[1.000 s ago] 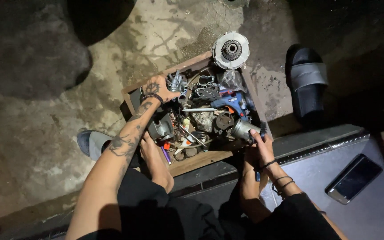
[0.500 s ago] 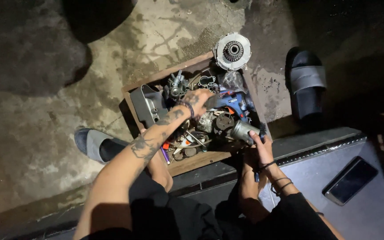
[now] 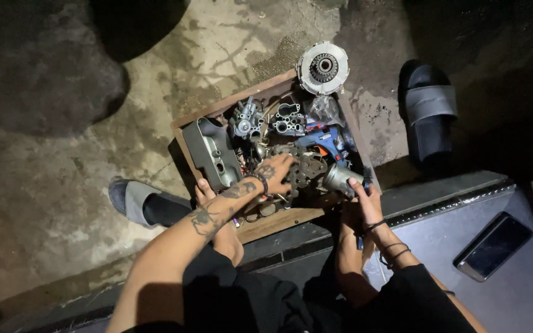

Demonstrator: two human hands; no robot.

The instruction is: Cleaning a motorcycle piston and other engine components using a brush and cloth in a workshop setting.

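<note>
Two hands work in a wooden box [image 3: 212, 114] of metal parts.
Left hand [image 3: 277, 172] spreads loosely over a gear [image 3: 308, 170], mid-box; right hand [image 3: 365, 196] grips a metal cylinder [image 3: 339, 179]. Both look heavy, rigid, greasy: grasp rims.

Bare, stained concrete floor [image 3: 155, 74], mottled grey and tan, darker toward the upper left corner. Directly on it: a shallow wooden box [image 3: 260, 227] crammed with metal parts, a round toothed disc [image 3: 322, 68] leaning at the box's far corner, a black slide sandal [image 3: 427, 111] off to the right, and a grey sandal [image 3: 132, 198] worn on a foot at left. At lower right, a raised grey platform [image 3: 439, 234] with a metal edge, possibly a step, bearing a dark phone [image 3: 495, 245].
</note>
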